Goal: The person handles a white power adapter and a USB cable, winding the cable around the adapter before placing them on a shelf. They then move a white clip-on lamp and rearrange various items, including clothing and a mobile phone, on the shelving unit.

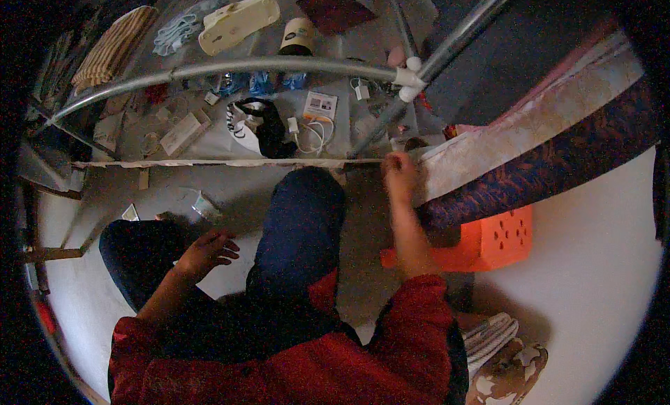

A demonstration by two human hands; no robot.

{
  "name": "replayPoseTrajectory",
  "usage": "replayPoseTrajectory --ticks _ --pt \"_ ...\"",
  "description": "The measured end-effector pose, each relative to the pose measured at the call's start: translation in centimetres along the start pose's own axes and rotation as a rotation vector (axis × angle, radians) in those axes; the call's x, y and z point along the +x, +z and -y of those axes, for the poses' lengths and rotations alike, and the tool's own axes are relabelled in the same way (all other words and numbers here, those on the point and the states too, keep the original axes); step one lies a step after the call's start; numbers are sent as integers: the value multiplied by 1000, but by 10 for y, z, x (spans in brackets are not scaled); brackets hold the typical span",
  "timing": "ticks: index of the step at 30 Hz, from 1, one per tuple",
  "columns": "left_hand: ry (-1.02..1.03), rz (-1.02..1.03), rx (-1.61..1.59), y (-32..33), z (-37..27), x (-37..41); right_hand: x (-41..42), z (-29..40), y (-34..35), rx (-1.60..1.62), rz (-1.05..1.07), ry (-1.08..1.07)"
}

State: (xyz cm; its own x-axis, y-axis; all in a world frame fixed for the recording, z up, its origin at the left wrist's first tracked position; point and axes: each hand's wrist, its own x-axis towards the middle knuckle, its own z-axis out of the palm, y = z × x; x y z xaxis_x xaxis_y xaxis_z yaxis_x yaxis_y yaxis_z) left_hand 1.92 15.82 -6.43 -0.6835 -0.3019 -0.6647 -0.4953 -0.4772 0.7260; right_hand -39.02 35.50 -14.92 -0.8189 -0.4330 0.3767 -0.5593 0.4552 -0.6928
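My left hand (207,253) hovers above my bent left leg (141,248), its fingers apart and nothing visible in them. My right hand (401,176) is raised and blurred at the front edge of a low platform (235,163), beside the corner of a bed with patterned fabric (471,159). Whether it grips anything is not clear. On the platform before me lie a black-and-white cloth item (259,127), a white cable with a plug (316,135), a printed card or small box (320,105) and an open pale carton (186,133).
A metal pipe frame (282,65) with a white joint (409,79) crosses ahead. Behind it lie striped folded cloth (115,46), a cream plastic object (239,24) and a dark red square (336,10). An orange plastic basket (505,237) stands right. A small container (205,205) lies on the floor.
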Motion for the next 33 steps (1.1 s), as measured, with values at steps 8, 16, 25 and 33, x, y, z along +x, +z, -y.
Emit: replayPoseTrajectory --ticks 8,16,25,33 --pt "16 45 108 25 -11 -3 62 4 -74 -1274 340 -226" --pt "-41 37 24 2 13 -3 56 -16 -79 -1336 885 120" --pt "-12 35 -39 -4 12 -5 29 17 -103 -1299 965 260" --pt "-87 -4 -42 -18 15 0 59 -53 -47 -788 591 24"
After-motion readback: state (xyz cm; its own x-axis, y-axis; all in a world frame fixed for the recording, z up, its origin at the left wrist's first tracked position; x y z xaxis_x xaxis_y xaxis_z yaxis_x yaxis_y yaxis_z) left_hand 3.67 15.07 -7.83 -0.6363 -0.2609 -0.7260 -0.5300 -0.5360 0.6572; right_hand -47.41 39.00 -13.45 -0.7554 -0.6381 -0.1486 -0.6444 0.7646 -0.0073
